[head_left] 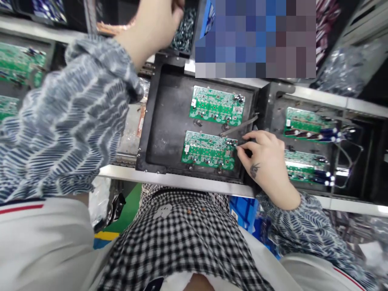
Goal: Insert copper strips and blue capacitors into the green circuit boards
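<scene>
A: Left hand [157,24] is far up in the screw bin [183,30]; its grip is hidden.

B: Right hand [263,157], fingertips pinched, contents unclear, at the near board [209,149] in the black tray [157,133]. Judgement: steady that corner, avoid components.

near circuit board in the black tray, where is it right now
In the head view the near circuit board lies flat in the black tray, just in front of the far board, with the right hand touching its right edge.

Two trays [151,121] [273,105], each holding two green circuit boards [216,105] [209,149] [304,123] [303,165] (four total).
</scene>
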Tool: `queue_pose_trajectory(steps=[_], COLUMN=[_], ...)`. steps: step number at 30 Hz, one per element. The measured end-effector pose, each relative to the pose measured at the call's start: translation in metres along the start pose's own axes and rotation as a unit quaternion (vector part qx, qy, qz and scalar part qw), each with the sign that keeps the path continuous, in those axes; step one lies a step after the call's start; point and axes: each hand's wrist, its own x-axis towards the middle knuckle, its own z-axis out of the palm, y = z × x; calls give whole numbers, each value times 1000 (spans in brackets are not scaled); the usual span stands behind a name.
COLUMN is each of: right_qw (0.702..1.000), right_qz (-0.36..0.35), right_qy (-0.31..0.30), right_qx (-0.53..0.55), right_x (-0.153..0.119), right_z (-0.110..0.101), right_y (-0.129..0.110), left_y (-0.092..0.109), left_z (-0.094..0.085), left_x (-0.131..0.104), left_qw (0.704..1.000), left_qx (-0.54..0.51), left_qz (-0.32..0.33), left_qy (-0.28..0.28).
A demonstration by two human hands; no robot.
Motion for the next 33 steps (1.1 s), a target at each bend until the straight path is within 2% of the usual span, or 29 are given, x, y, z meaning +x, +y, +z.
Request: queue_pose_trajectory(steps=[1, 2, 4, 6, 8, 10, 14, 17, 19, 21, 27, 30, 33], right_qw=[1000, 1000, 1000, 999, 998, 997, 999, 996, 989, 983, 979, 983, 996], right_qz=[-1, -1, -1, -4, -15, -27, -34, -29, -51, -83, -136, -122, -41], right_qy=[-4, -9, -20, -31, -40, -44, -15, 62, 111, 127, 98, 80, 47], right_qx=[-5, -10, -18, -26, -40, -58, -22, 48, 84, 108, 119, 108, 67], right_x=[1, 1, 3, 4, 3, 1, -2, 7, 16, 24, 39, 61, 94], right_z=[-1, -1, -3, -3, -2, -2, -13, -29, -36, -40, -44, -41, -22], right_y=[-1, -1, -2, -3, -4, -6, -10, -13, -15, -17, -15, 9, 46], left_y=[8, 18, 39, 56, 65, 67, 59, 55, 53, 51, 47, 47, 47], left_z=[12, 26, 59, 89, 111, 121, 124, 124, 124, 124, 124, 124, 124], left_x=[-14, -32, -72, -110, -137, -149, -146, -142, -143, -143, -143, -140, -137], left_qw=[1000, 998, 982, 943, 897, 856, 810, 791, 782, 778, 783, 796, 815], left_qx=[-14, -51, -163, -257, -331, -386, -445, -463, -471, -480, -479, -470, -456], left_qz=[25, 35, -8, -79, -164, -229, -289, -298, -294, -289, -283, -279, -274], left_qy=[11, -2, -93, -195, -242, -257, -252, -268, -282, -285, -278, -262, -231])
